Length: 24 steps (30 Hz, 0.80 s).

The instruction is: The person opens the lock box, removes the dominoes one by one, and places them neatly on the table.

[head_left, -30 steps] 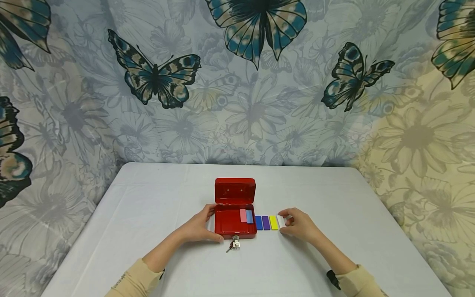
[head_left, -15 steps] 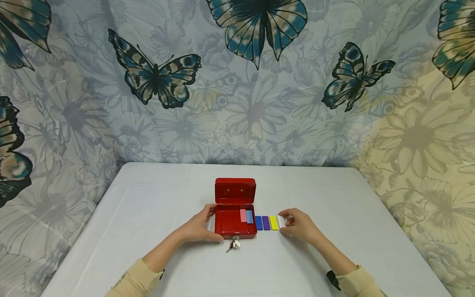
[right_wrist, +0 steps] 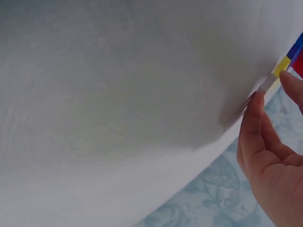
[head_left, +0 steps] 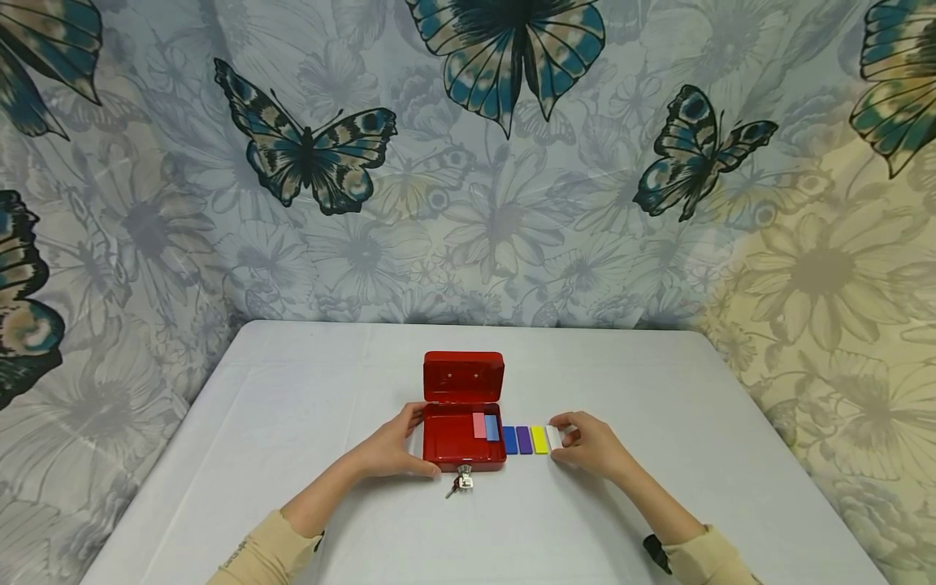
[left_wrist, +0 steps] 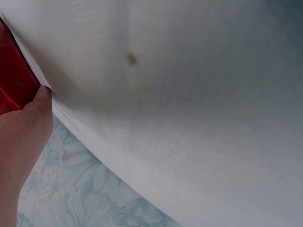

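A red metal cash box (head_left: 446, 443) stands on the table with its lid (head_left: 464, 376) raised. Inside, at the right, lie a pink bar (head_left: 478, 425) and a light blue bar (head_left: 492, 427). My left hand (head_left: 395, 445) grips the box's left side, thumb at the front corner, fingers toward the back. Right of the box, a blue bar (head_left: 510, 440), a purple bar (head_left: 524, 440) and a yellow bar (head_left: 539, 439) form a row. At its right end my right hand (head_left: 588, 443) pinches a white bar (head_left: 553, 437) between thumb and fingers.
Small keys (head_left: 454, 485) hang from the lock (head_left: 465, 478) at the box's front. A white cloth covers the table (head_left: 329, 366). Behind it hangs a floral fabric backdrop (head_left: 504, 236) with butterflies.
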Available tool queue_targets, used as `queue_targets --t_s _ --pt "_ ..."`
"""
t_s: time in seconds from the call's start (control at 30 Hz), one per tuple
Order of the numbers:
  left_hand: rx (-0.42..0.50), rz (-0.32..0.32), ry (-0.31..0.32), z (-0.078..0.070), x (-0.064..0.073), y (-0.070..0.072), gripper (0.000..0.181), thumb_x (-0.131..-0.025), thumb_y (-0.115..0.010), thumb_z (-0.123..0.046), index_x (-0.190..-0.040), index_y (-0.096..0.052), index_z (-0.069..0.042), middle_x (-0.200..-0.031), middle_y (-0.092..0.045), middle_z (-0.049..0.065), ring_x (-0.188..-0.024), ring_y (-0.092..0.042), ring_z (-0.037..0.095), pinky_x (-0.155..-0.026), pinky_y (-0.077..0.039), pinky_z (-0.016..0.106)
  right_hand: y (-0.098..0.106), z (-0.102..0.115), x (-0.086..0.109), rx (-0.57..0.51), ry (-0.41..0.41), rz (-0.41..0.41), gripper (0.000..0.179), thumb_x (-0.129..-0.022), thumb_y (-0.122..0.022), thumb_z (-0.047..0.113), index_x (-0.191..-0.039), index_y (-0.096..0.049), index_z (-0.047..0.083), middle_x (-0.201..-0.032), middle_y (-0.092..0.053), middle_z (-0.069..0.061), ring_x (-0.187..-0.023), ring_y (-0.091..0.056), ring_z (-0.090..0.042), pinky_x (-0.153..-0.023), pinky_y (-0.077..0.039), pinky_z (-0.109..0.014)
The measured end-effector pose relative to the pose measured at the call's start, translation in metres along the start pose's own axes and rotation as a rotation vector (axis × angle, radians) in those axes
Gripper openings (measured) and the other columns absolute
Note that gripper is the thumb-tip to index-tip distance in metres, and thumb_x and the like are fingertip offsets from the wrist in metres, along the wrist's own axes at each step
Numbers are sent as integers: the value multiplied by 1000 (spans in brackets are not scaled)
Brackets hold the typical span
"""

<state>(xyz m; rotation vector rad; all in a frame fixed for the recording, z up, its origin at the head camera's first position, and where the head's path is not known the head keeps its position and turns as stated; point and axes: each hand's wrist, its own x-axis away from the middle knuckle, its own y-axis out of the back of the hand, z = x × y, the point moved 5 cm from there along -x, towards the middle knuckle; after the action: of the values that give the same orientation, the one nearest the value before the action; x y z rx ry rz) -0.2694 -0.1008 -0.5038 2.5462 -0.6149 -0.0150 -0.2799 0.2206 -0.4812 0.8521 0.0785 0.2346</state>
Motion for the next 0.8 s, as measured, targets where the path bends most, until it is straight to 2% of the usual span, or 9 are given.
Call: queue_targets --t_s 0.33,0.43,0.6,0.8 --pt "-1 4 2 0 0 0 100 -71 -88 -29 -147 -28 -4 -149 -39 15 -138 -36 35 -110 -35 47 4 0 2 -9 -41 -24 45 -76 -82 7 -117 -64 -1 -103 -64 -8 -80 -56 -17 -61 -48 -23" --pt "-2 4 2 -1 0 0 100 -71 -88 -29 -147 -28 -4 -149 -38 16 -138 -36 35 -110 -36 48 6 -1 2 -33 -46 -34 42 -78 -80 8 -116 -65 1 -106 -65 -9 -83 -58 -17 -62 -48 -24" --pt "-5 3 1 -1 0 0 101 -71 -88 -29 -147 -28 -4 -149 -38 15 -138 -36 35 -110 -35 48 7 -3 2 -75 -56 -36 38 -82 -77 12 -118 -66 4 -112 -66 -10 -93 -62 -22 -71 -52 -29" --pt "-3 1 2 -2 1 0 101 -71 -88 -29 -147 -28 -4 -149 -39 16 -138 -36 35 -110 -36 48 6 -2 0 -158 -114 -29 38 -84 -77 14 -119 -66 6 -114 -66 -9 -97 -63 -23 -72 -54 -28"
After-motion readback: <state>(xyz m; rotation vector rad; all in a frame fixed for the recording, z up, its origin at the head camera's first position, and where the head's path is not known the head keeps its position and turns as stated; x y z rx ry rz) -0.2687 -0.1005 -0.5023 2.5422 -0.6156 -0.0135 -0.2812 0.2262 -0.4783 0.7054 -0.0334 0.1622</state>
